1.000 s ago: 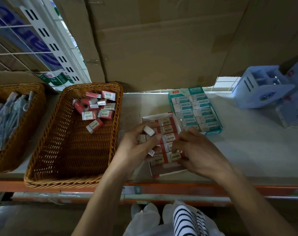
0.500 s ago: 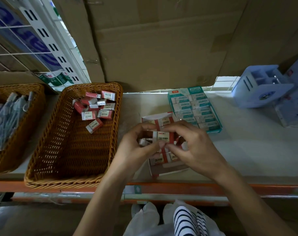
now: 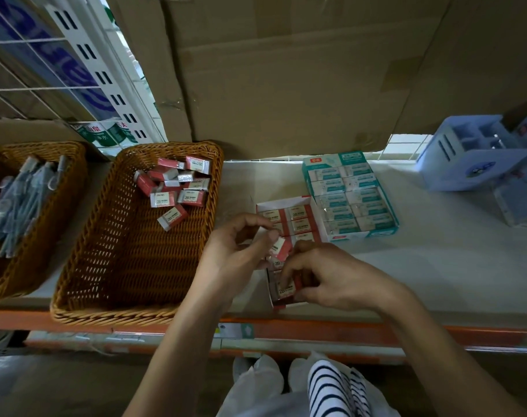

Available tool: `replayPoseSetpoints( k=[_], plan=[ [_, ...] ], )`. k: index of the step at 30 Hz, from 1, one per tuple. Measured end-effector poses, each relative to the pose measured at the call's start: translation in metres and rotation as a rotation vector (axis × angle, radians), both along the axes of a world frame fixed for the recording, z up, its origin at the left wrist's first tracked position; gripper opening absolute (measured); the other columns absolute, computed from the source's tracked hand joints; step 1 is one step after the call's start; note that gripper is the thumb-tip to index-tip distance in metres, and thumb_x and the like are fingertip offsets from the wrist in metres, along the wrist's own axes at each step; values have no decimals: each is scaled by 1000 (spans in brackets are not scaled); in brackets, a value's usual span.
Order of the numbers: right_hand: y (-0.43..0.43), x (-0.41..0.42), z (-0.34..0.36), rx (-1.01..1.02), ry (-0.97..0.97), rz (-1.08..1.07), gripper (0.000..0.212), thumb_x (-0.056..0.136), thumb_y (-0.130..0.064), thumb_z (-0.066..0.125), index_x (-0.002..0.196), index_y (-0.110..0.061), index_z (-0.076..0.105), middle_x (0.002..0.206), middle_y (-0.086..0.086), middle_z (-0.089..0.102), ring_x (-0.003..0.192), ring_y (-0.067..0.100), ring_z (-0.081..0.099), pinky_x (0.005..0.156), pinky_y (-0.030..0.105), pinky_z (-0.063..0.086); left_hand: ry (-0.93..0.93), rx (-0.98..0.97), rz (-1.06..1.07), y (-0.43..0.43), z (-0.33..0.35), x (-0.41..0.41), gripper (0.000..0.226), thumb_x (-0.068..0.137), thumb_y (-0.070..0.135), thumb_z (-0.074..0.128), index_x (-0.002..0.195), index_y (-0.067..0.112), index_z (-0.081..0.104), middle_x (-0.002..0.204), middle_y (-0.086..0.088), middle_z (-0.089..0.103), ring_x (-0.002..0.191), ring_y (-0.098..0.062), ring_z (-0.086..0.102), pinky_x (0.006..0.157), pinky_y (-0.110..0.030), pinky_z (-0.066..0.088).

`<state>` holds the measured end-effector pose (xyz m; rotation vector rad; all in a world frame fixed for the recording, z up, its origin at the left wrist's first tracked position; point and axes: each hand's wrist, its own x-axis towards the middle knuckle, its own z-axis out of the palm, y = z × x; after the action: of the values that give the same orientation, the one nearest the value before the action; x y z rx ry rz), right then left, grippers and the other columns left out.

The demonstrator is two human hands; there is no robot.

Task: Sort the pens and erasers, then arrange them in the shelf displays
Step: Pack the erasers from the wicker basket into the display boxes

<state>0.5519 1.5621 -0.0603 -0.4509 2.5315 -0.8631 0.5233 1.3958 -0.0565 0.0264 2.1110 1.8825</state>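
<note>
In the head view, the left hand [image 3: 241, 254] was seen over the left edge of the red eraser box [image 3: 286, 203], its fingers curled. A tilted eraser [image 3: 281, 247] in a red-and-white sleeve was pinched between its thumb and fingertips. The right hand [image 3: 331, 278] was held low over the near end of the same box, its fingers bent, and a front eraser [image 3: 286, 288] marked 2B was gripped between forefinger and thumb. Whether that eraser was lifted out of the box could not be told. More red erasers were packed in rows at the far end of the box.

A teal eraser box [image 3: 351, 194], filled in two rows, was set touching the red box's right side on the white shelf [image 3: 451, 260]. To the left, a wicker basket [image 3: 130, 266] was placed on the shelf, with loose erasers [image 3: 178, 191] heaped at its far end. A second basket [image 3: 36, 152] with bagged pens [image 3: 15, 203] was seen at the left edge. A pale blue holder [image 3: 466, 155] was found at the far right, and cardboard cartons [image 3: 286, 70] were stacked behind.
</note>
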Motion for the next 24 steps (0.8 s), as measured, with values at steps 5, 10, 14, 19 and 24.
replayPoseSetpoints(
  k=[5, 10, 14, 19, 24],
  plan=[
    [8, -4, 0, -99, -99, 4, 12, 82, -26, 70, 94, -27, 69, 82, -21, 55, 73, -5, 53, 65, 16, 45, -65, 62, 66, 0, -1, -3, 10, 87, 6, 62, 90, 15, 65, 87, 1, 69, 79, -6, 69, 65, -19, 54],
    [5, -6, -3, -82, -78, 31, 6, 82, -26, 70, 88, -25, 71, 81, -16, 64, 74, -1, 58, 66, 19, 47, -80, -10, -1, -2, -6, -3, 27, 87, -1, 59, 109, 13, 65, 106, -5, 69, 97, -13, 68, 86, -32, 56],
    [0, -7, -7, 13, -42, 61, 5, 83, -16, 67, 87, -19, 68, 85, -10, 64, 78, 4, 58, 69, 19, 46, -60, -43, -20, -2, -9, -3, 29, 86, 1, 62, 110, 17, 66, 107, -4, 69, 99, -15, 67, 88, -35, 55],
    [-9, -10, -14, 148, -1, 94, 4, 81, -11, 65, 81, -14, 62, 79, -3, 59, 71, 10, 52, 58, 15, 37, -55, -13, -23, 3, -7, -2, 27, 85, 4, 65, 98, 27, 67, 106, 1, 68, 91, -6, 68, 72, -21, 56],
    [3, -4, 1, 68, 122, -83, 11, 83, -27, 69, 78, -19, 62, 81, -8, 62, 72, 5, 55, 67, 25, 45, -11, -114, -11, 1, -7, -4, 28, 80, 8, 72, 102, 25, 67, 101, 7, 69, 86, 1, 66, 72, -19, 55]
  ],
)
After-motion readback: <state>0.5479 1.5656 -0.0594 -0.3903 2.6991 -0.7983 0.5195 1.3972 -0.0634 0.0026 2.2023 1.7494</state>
